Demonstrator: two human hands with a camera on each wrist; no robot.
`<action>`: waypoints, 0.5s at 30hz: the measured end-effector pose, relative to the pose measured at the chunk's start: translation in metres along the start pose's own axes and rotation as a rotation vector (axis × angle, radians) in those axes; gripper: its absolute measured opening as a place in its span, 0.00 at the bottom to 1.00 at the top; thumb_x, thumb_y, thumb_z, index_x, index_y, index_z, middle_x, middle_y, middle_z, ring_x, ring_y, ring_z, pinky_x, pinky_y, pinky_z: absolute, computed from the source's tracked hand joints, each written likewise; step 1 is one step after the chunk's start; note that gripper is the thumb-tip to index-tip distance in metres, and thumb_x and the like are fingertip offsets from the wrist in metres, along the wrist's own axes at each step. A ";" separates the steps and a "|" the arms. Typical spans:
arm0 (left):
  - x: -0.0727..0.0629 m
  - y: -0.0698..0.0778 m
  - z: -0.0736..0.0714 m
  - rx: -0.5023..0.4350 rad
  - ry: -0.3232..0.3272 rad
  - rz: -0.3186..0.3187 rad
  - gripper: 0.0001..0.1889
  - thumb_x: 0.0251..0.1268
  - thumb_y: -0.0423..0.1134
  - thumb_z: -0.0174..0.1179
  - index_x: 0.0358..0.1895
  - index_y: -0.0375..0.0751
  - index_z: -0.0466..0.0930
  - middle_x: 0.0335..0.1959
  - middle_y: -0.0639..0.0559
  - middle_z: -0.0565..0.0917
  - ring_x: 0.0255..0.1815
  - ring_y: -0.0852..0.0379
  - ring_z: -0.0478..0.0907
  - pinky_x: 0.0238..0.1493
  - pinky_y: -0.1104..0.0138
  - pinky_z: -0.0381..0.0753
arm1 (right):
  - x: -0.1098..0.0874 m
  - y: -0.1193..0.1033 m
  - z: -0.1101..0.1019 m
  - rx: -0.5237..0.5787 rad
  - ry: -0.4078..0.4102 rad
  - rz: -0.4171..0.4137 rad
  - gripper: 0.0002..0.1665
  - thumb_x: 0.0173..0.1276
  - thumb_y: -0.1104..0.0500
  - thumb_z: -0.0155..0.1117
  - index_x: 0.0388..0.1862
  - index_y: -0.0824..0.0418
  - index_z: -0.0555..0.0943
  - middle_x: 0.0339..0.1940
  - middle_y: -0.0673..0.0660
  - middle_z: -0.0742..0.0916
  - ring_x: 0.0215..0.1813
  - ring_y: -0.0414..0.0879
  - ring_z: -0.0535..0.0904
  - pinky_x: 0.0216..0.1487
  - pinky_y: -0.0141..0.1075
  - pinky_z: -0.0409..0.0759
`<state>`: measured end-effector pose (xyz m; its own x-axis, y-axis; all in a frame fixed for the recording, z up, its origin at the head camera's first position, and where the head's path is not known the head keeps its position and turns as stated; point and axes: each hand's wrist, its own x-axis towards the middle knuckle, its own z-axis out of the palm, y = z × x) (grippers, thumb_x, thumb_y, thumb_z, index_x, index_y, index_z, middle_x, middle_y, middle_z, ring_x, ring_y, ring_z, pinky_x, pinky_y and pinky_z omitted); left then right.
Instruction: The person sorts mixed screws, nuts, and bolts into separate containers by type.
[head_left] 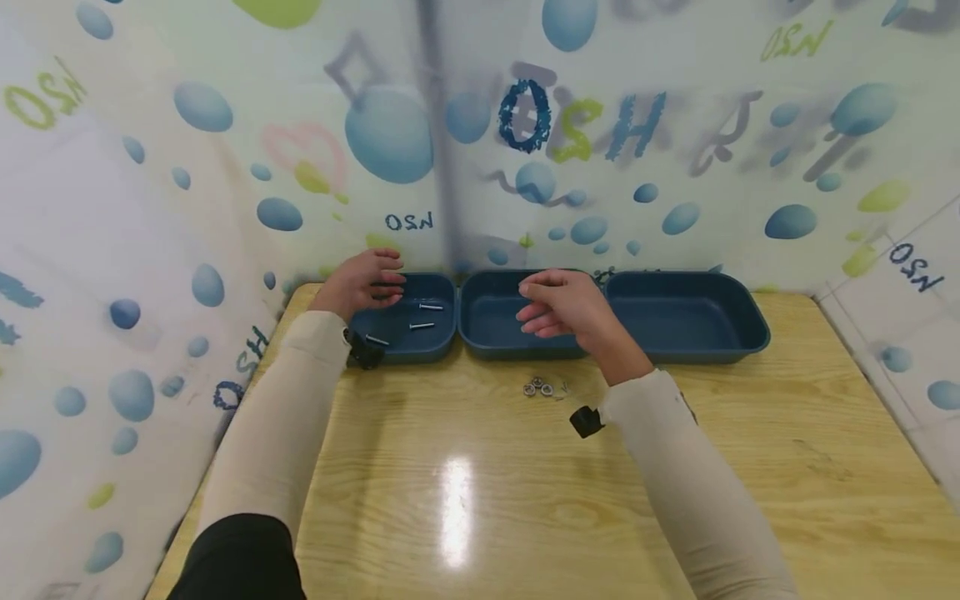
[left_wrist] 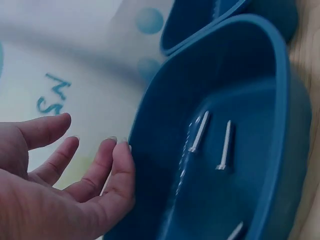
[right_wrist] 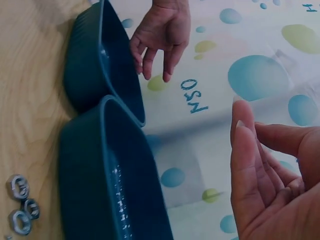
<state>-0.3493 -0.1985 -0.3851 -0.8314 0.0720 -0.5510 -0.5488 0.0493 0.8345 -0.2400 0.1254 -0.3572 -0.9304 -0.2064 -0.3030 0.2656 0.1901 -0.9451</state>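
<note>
My left hand (head_left: 365, 283) hovers over the left end of the left blue bin (head_left: 448, 325), fingers spread and holding nothing. Inside that bin lie three silver screws (left_wrist: 226, 145), apart from one another. In the left wrist view the fingertips are right at the bin's back rim. Above the middle blue bin (head_left: 480, 350) is my right hand (head_left: 566, 304), its fingers loosely bent and the thumb close to the index finger. Nothing shows between them in the right wrist view. Three metal nuts (head_left: 537, 387) sit clustered on the table in front of the middle bin.
A longer right blue bin (head_left: 686, 317) continues the row along the back of the wooden table (head_left: 510, 500). Small thin metal pieces (head_left: 563, 390) lie beside the nuts. A patterned curtain (head_left: 487, 192) hangs close behind the bins.
</note>
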 end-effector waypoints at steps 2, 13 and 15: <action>0.003 -0.003 0.006 -0.007 -0.017 -0.010 0.27 0.75 0.39 0.50 0.74 0.50 0.56 0.71 0.40 0.62 0.58 0.45 0.69 0.57 0.55 0.74 | -0.001 0.005 0.000 -0.008 0.002 0.007 0.17 0.74 0.51 0.59 0.57 0.56 0.78 0.30 0.55 0.88 0.27 0.44 0.86 0.31 0.37 0.85; 0.010 -0.015 0.046 0.006 -0.060 -0.083 0.26 0.74 0.39 0.54 0.71 0.49 0.59 0.68 0.38 0.67 0.68 0.38 0.66 0.63 0.52 0.71 | -0.004 0.038 0.007 -0.008 -0.013 0.075 0.17 0.73 0.52 0.60 0.56 0.57 0.79 0.28 0.55 0.88 0.25 0.44 0.86 0.27 0.34 0.83; 0.011 -0.017 0.052 0.016 -0.074 -0.091 0.27 0.73 0.39 0.54 0.72 0.49 0.58 0.68 0.37 0.66 0.67 0.38 0.66 0.65 0.51 0.70 | -0.005 0.043 0.008 -0.007 -0.015 0.091 0.18 0.73 0.52 0.60 0.57 0.58 0.79 0.28 0.55 0.88 0.25 0.43 0.85 0.28 0.35 0.84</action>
<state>-0.3446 -0.1468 -0.4055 -0.7688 0.1400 -0.6240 -0.6201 0.0750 0.7809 -0.2214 0.1270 -0.3974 -0.8989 -0.2019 -0.3889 0.3466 0.2155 -0.9129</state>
